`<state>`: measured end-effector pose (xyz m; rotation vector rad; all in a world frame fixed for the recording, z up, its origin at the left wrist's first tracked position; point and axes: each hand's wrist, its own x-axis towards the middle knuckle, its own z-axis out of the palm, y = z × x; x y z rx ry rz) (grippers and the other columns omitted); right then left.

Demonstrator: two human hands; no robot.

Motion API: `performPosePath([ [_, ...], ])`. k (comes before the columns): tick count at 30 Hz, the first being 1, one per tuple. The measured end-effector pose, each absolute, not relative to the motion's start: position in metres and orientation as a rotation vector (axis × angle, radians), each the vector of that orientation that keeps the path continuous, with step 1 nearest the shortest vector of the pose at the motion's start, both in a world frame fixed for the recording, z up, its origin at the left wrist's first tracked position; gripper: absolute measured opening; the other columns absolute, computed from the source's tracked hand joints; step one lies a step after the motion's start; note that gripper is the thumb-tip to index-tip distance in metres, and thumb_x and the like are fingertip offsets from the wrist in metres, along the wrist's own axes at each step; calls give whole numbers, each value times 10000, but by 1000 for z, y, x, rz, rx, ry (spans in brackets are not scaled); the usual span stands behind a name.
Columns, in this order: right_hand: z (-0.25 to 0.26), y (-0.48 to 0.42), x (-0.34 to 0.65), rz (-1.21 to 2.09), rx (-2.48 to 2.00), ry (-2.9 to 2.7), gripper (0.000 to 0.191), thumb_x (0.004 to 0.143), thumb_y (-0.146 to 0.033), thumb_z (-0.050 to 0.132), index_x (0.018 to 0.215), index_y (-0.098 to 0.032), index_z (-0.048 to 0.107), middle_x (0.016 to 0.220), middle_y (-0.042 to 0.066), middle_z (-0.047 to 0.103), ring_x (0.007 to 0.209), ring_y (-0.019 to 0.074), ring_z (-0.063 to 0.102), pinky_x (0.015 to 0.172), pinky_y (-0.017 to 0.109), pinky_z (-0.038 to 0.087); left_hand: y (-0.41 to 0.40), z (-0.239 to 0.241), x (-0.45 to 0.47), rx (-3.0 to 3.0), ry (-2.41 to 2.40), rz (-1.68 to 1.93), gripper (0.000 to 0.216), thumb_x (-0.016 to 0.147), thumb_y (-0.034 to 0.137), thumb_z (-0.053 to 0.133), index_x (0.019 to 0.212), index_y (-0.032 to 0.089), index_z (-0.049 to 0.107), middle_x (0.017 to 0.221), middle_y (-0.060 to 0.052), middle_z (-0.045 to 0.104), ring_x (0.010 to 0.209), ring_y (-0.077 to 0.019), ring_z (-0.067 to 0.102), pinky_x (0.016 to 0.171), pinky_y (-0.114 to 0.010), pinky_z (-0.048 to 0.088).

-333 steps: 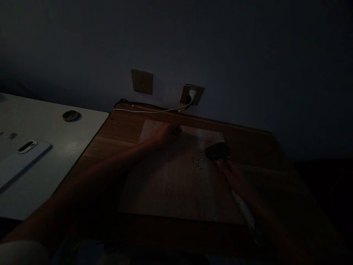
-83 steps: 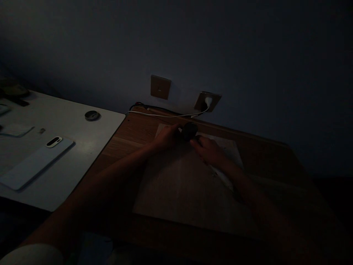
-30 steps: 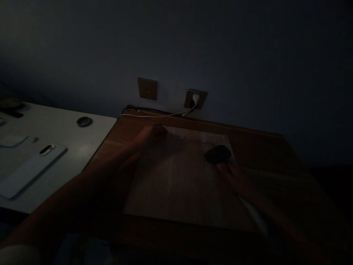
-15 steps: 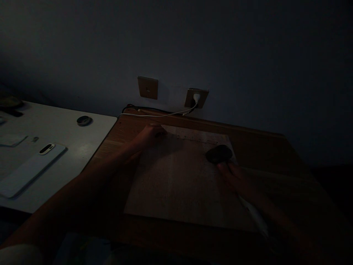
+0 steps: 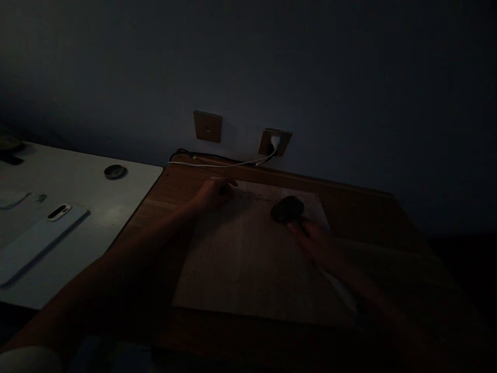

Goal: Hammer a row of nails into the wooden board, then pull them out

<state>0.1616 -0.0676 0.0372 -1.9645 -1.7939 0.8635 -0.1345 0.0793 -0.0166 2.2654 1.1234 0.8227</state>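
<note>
A thin wooden board (image 5: 248, 259) lies on the brown table, with a row of small nails (image 5: 264, 197) near its far edge. My right hand (image 5: 310, 237) grips a mallet (image 5: 288, 209) by its pale handle, which runs back under my forearm. The dark, rounded mallet head is over the board, at the right part of the nail row. At the board's far left corner rests my left hand (image 5: 215, 194), its fingers curled and close together. Anything between those fingers is lost in the dark.
A white table (image 5: 128, 191) adjoins on the left, bearing a phone (image 5: 42, 243) and a roll of tape (image 5: 115, 172). Behind stands a wall with a socket (image 5: 275, 142), a plug and cables (image 5: 217, 165) along the table's back edge. The light is very dim.
My right hand and the mallet have moved left along the nail row, so the head now covers its right part. My left hand has stayed near the corner, its index finger slightly more extended.
</note>
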Motion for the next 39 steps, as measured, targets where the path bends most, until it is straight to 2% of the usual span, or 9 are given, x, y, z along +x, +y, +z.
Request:
performPosePath([
  [3, 49, -46, 131, 996, -1901, -1826, 337, 957, -543, 424, 848, -247, 540, 519, -45, 501, 441, 162, 505, 469, 281, 353, 80, -18, -135, 2258, 1106, 822, 179, 805, 168, 617, 942, 155, 731, 849, -28, 737, 739, -131, 662, 678, -209, 499],
  [8, 58, -13, 86, 995, -1825, -1899, 276, 988, -466, 441, 855, -242, 535, 578, -26, 532, 512, 174, 560, 549, 291, 386, 80, -19, -134, 2266, 1040, 882, 128, 787, 155, 623, 855, 152, 730, 864, -41, 727, 761, -136, 658, 709, -225, 500],
  [12, 58, 2, 65, 910, -1813, -1977, 252, 998, -444, 457, 860, -249, 537, 576, -18, 548, 544, 190, 584, 578, 297, 382, 80, -21, -132, 2196, 1085, 896, 215, 789, 164, 656, 992, 141, 723, 828, -16, 734, 715, -127, 651, 659, -203, 463],
  [17, 58, 8, 53, 869, -1880, -2005, 261, 1006, -415, 470, 810, -250, 522, 534, -19, 526, 514, 183, 565, 554, 293, 353, 82, -25, -131, 2186, 1134, 938, 375, 784, 158, 683, 1157, 127, 685, 896, -49, 761, 754, -155, 682, 664, -213, 459],
  [27, 54, 6, 52, 936, -1856, -1936, 269, 996, -392, 491, 765, -254, 484, 515, -48, 504, 428, 149, 535, 493, 280, 370, 82, -26, -132, 2208, 1126, 918, 331, 807, 180, 678, 1132, 122, 690, 926, -61, 763, 800, -180, 703, 696, -233, 475],
  [31, 47, -20, 65, 1285, -1667, -1457, 265, 957, -495, 528, 853, -252, 519, 537, -89, 491, 359, 111, 454, 366, 239, 331, 79, -25, -133, 2183, 1086, 885, 404, 798, 122, 637, 1201, 140, 671, 911, -38, 757, 790, -153, 700, 704, -219, 490],
  [33, 43, -42, 74, 1432, -1545, -1099, 339, 902, -579, 591, 956, -245, 563, 546, -96, 510, 383, 108, 463, 343, 213, 315, 78, -24, -134, 2184, 1082, 869, 414, 801, 120, 624, 1212, 149, 666, 913, -34, 754, 784, -142, 695, 720, -220, 502],
  [36, 36, -75, 88, 1405, -1431, -740, 460, 789, -622, 731, 969, -212, 623, 547, -85, 543, 456, 96, 522, 382, 181, 360, 78, -22, -135, 2194, 1107, 829, 422, 791, 150, 644, 1213, 157, 668, 940, -41, 752, 784, -142, 689, 735, -232, 517],
  [39, 28, -97, 99, 1262, -1414, -499, 481, 715, -605, 813, 927, -200, 665, 589, -57, 614, 514, 98, 574, 442, 185, 429, 78, -20, -135, 2200, 1138, 795, 439, 781, 189, 671, 1218, 156, 668, 963, -52, 749, 805, -158, 692, 740, -248, 527],
])
